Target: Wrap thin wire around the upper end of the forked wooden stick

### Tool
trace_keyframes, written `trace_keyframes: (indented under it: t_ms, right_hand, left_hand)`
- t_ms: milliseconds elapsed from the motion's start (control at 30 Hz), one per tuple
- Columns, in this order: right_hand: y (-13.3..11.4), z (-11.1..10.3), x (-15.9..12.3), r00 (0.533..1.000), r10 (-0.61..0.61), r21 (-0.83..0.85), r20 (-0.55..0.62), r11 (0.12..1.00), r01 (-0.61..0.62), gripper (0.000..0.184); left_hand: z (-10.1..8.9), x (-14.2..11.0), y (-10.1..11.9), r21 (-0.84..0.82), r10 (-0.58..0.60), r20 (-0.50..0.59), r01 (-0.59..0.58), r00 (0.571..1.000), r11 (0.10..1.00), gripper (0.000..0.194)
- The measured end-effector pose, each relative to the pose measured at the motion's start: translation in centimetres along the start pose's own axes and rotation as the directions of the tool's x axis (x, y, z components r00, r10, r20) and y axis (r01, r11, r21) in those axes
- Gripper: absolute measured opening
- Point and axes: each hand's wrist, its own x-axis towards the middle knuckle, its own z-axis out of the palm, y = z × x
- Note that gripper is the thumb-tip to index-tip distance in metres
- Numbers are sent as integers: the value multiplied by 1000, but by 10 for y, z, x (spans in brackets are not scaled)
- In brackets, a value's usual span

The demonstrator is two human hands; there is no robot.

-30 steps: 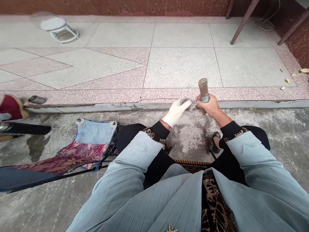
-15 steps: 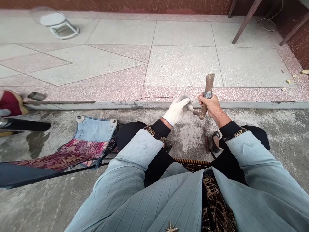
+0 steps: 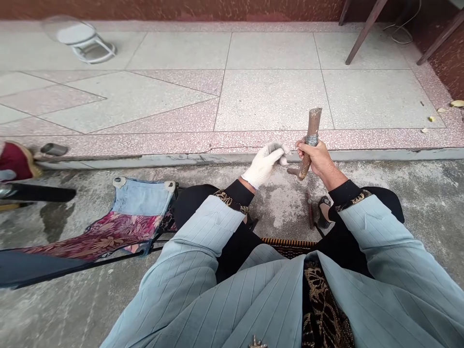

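Note:
My right hand (image 3: pixel 319 157) is bare and wraps round a forked wooden stick (image 3: pixel 313 121), held upright with a slight tilt. Grey wire (image 3: pixel 311 140) is wound in several turns about the stick's middle, just above my fingers. A short side branch (image 3: pixel 293 171) juts left from the stick's lower end. My left hand (image 3: pixel 266 162), in a white knit glove, is closed in a pinch just left of the stick. From its fingertips a faint thin strand of the wire seems to run toward the windings; the pinch itself hides most of it.
Beyond my hands runs the raised edge of a tiled step (image 3: pixel 174 159). A folding chair (image 3: pixel 141 198) stands at left, near a red shoe (image 3: pixel 16 159) and a metal cup (image 3: pixel 54 149). A dark red thin tool (image 3: pixel 311 215) lies between my feet. Behind is a white stool (image 3: pixel 92 46).
The view has shifted slightly. My hands keep nearly the same places, the right one still gripping the stick and the left one still pinched beside it.

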Motion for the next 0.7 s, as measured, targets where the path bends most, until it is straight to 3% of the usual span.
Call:
trace_keyframes:
  t_ms: [167,267,467,567,700]
  right_hand:
    - [-3,-2,-2,992,-4,-58,129,998,11,32]
    - [-2,-3,-3,975,19,-89,223,996,1,35]
    - [2,-1,-2,980,52,-240,191,971,-4,34]
    - [3,-1,-2,980,64,-296,189,955,-5,30]
    - [6,0,-2,982,79,-356,170,934,-14,29]
  left_hand:
    - [-5,1,-3,234,47,-25,-39,999,971,19]
    - [-6,0,0,431,60,-47,-34,997,902,18]
    - [-3,-4,10,805,111,7,-72,994,589,23]
    - [-3,-4,10,886,124,34,-88,992,455,28]
    - [-2,-2,5,950,157,-15,-35,987,311,32]
